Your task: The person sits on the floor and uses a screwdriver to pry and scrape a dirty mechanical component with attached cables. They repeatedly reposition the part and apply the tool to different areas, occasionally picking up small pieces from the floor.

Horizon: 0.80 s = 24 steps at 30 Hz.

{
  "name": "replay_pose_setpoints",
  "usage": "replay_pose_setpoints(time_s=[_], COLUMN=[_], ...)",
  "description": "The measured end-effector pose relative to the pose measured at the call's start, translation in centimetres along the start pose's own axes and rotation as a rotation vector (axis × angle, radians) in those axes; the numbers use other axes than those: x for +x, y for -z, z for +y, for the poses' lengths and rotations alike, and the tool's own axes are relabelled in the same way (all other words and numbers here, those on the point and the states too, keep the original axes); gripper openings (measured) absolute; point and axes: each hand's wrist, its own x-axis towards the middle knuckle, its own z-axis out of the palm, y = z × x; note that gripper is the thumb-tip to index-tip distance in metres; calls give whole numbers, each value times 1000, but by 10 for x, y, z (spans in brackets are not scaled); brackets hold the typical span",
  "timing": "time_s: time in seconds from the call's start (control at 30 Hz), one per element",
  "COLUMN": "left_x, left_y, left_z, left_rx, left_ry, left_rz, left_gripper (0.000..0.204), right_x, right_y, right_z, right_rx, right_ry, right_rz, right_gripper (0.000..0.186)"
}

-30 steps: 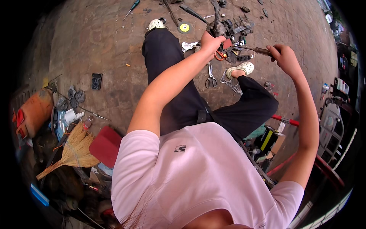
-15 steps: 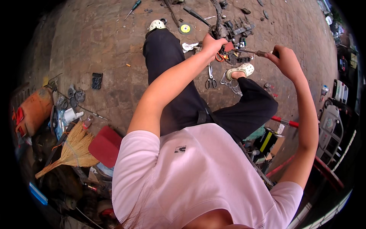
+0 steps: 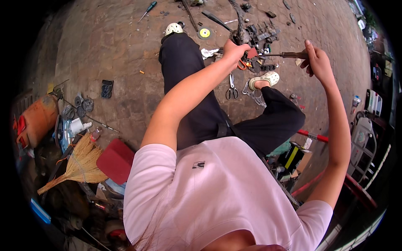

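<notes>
My right hand [image 3: 319,63] is closed round the end of a brown-handled screwdriver [image 3: 293,55], with the thumb pointing up. Its thin shaft runs nearly level to the left, into a dark, greasy metal part [image 3: 240,35]. The tip is lost among the pieces there. My left hand [image 3: 234,53] grips this metal part low down, its fingers mostly hidden. Right by the left thumb shows a small red piece [image 3: 252,52]. Orange-handled scissors [image 3: 242,65] lie just below, and dark-handled scissors [image 3: 232,88] lie on the bricks nearer to me.
On the brick ground are a yellow-centred grinding disc [image 3: 204,33], a blue screwdriver [image 3: 147,11], a black phone-like device [image 3: 107,89] and several scattered metal parts. A straw broom [image 3: 79,163] and a red seat [image 3: 116,161] stand left. A red bar [image 3: 313,135] is at right.
My right hand has shifted right and slightly up toward the end of the screwdriver handle, so more of the handle shows. The screwdriver lies more level. My left hand stays nearly in place.
</notes>
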Motion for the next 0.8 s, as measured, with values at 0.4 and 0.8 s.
replay_pose_setpoints(time_s=[0.4,0.8], left_x=[-3,3], left_y=[0,4], left_z=[9,0], left_rx=[-2,44], left_ry=[-5,6], left_rz=[1,-3], left_gripper=[32,34], right_x=[-1,-18], right_y=[4,-13], right_z=[31,5], right_rx=[3,-362], right_ry=[298,652], right_rz=[-76,73], right_gripper=[17,19])
